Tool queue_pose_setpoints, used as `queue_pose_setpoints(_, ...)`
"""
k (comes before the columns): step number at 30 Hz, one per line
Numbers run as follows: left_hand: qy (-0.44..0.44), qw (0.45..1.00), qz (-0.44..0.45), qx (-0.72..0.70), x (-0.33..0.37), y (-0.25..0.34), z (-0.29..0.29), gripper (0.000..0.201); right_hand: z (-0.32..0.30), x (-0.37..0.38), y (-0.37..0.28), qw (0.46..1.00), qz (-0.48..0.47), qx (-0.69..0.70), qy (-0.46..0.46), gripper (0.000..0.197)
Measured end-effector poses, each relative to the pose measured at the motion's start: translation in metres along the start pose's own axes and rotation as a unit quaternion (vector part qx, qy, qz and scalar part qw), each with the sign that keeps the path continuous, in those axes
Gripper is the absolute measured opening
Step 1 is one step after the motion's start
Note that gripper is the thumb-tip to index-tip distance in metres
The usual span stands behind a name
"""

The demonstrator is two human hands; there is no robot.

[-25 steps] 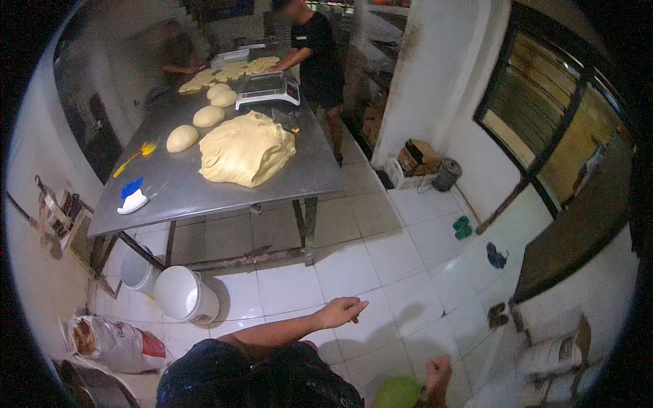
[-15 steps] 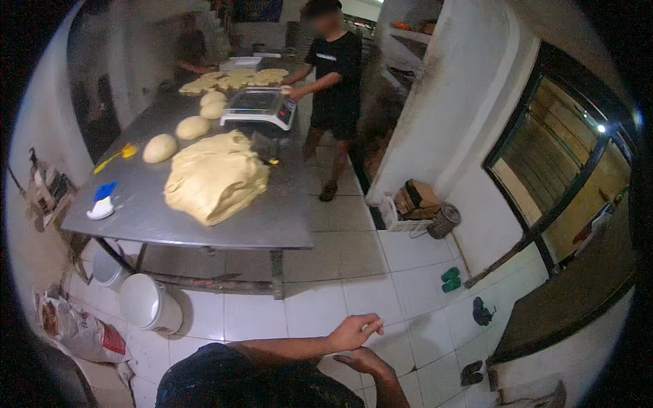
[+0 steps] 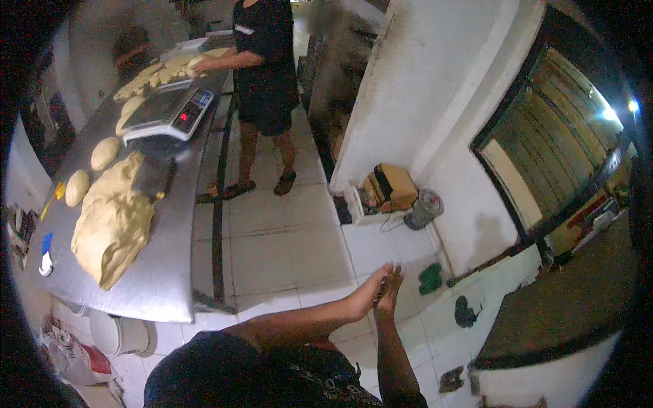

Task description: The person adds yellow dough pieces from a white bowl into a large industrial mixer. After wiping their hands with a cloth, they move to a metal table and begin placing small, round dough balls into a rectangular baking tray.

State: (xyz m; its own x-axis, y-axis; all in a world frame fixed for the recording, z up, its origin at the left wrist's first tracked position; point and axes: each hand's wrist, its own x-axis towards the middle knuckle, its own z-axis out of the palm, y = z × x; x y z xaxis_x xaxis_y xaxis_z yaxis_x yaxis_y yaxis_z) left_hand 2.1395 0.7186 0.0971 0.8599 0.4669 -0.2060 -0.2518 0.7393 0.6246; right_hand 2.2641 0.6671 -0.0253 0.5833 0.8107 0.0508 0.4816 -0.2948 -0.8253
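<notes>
My left hand [image 3: 369,294] and my right hand [image 3: 387,296] meet in front of me over the tiled floor. Palm seems to lie against palm, with the fingers stretched out; I see no object in either hand. Away to the left, a large mass of pale yellow dough [image 3: 112,228] rests on a metal-topped table [image 3: 166,272]. Two smooth dough balls [image 3: 105,154] show beside it. A white digital scale [image 3: 170,119] stands further along. A blue and white scraper-like tool [image 3: 46,255] lies near the left edge.
A co-worker in dark clothes [image 3: 265,68] stands beyond the table, a hand on dough pieces [image 3: 160,73]. A white bucket [image 3: 121,333] sits under the near table end. By the wall are a crate with cardboard [image 3: 389,187], a grey cylinder [image 3: 425,207] and green sandals [image 3: 430,279].
My view has swung right, so the table sits further left. My hands, one above the other before, now press together and point forward. The co-worker's hand has moved from the scale to the dough pieces.
</notes>
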Motion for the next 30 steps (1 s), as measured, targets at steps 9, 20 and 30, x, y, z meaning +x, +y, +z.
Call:
queue_pose_setpoints(9,0.229,0.894,0.220,0.315,0.110,0.160,-0.084,0.060,0.066,0.168,-0.226,0.887,0.033,0.411,-0.208,0.071)
queue_pose_setpoints(20,0.299,0.892,0.232,0.247,0.268,0.383,-0.190,0.064,0.205,0.451,-0.273,0.826,0.024,0.464,-0.319,0.059)
queue_pose_setpoints(30,0.405,0.795,0.216,0.396,0.430,0.553,-0.357,0.057,0.248,0.633,-0.264,0.834,-0.132,0.180,-0.504,0.055)
